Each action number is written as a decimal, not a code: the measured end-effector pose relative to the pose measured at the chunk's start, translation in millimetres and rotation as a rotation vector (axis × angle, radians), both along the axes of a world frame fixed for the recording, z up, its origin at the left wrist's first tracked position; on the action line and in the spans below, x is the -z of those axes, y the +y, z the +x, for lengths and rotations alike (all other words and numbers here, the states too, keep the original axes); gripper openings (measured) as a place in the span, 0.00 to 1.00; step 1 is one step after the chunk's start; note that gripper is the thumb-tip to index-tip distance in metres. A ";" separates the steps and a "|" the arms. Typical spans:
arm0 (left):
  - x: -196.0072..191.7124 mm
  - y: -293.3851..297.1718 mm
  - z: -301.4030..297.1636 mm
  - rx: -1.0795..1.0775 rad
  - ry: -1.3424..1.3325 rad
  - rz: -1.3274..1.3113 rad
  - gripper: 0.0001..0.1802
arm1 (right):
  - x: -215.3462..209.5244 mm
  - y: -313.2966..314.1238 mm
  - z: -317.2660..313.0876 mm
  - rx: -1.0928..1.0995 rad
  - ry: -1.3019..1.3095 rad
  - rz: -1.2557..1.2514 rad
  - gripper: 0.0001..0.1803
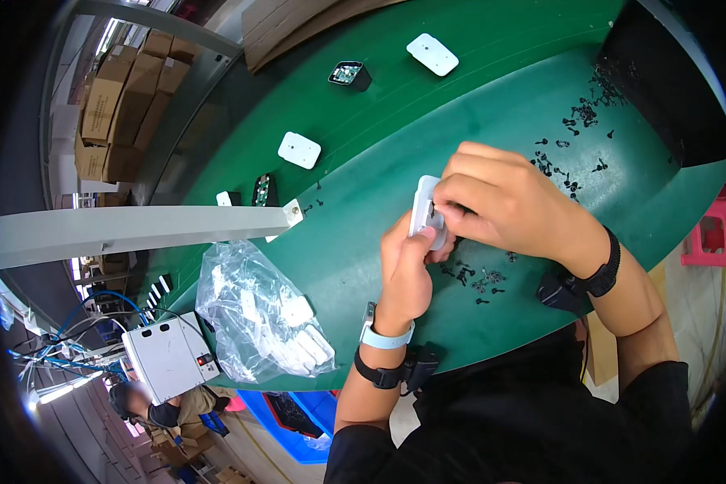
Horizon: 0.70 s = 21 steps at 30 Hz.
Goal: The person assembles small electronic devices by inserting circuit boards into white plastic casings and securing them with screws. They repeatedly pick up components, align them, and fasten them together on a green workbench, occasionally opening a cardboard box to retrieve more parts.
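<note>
At centre frame the left hand (pixel 407 270) is gripping a small white plastic cover (pixel 422 208) from below, while the right hand (pixel 504 202) is pinching something tiny against its face. Keeping the cover steady over the green belt (pixel 363 242), near the loose black screws (pixel 476 278), is probably helping the fingertips stay aligned

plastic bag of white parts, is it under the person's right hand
No, the clear plastic bag lies left of the left hand, while the right hand is on the white cover.
</note>
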<state>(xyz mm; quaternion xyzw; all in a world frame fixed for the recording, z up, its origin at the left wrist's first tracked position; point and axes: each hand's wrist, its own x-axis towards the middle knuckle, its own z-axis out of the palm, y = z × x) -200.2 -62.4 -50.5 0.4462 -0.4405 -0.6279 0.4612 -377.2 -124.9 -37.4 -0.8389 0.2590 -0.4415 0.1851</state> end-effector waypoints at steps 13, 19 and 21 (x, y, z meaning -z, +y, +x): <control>-2.4 0.6 -2.7 -0.034 -0.009 -0.002 0.14 | -1.0 3.1 -0.6 0.006 0.028 0.028 0.10; 6.0 2.8 -5.3 -0.107 -0.066 -0.169 0.10 | -2.9 4.4 1.5 0.018 -0.013 0.042 0.10; 6.8 4.3 -4.9 -0.114 -0.102 -0.209 0.09 | -2.9 4.3 2.0 0.015 -0.024 0.050 0.10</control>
